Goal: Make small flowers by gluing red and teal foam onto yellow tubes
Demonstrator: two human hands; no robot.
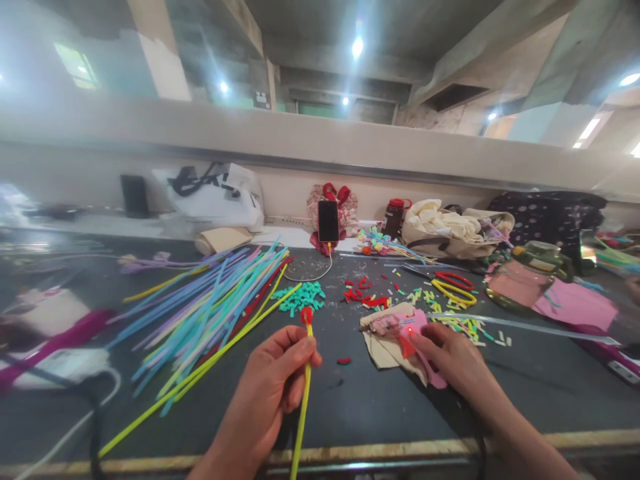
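Observation:
My left hand (277,370) is closed in a pinch round a yellow-green pipe cleaner (301,427), which it holds nearly upright. A red tuft (307,316) sits at its top end. On the right, my right hand (453,350) is at a pink glue gun (419,324) with its fingers round the grip. A small red light glows on the gun, and a long clear glue stick (530,327) runs out of its back. Beneath it lies a folded beige cloth (381,352). One red piece (344,361) rests on the table between my hands.
A heap of long pipe cleaners (215,313) lies left. Cut teal pieces (303,298), red pieces (357,290) and scissors with yellow and red handles (454,288) lie ahead. A phone (329,221) on a cable stands at the back. A glass jar (543,260) is at right.

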